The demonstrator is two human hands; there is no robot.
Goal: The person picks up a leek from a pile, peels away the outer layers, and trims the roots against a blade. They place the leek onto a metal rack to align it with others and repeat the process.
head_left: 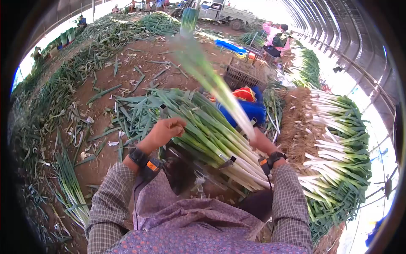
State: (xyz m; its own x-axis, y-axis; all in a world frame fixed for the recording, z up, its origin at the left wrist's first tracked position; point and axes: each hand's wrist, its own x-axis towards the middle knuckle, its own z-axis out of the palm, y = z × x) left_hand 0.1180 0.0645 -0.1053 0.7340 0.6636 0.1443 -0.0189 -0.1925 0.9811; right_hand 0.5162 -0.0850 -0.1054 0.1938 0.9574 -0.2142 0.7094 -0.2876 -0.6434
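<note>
My right hand [261, 143] is closed around the white root end of a long green onion [230, 99]. Its green leaves stretch up and away to the left, blurred by motion. My left hand [167, 130] is held at the left with its fingers curled in, and nothing shows in them. Between and beyond my hands lies a thick heap of green onions [203, 127], white ends toward the lower right. A metal rack with a short upright [228, 162] stands at the heap's near side.
Trimmed green onions [338, 148] lie in a long row at the right, roots inward. Leaf scraps [63, 80] cover the soil at the left. A brown plastic crate [245, 73], a blue bundle [249, 111], another person [277, 40] and a truck [232, 16] are farther off.
</note>
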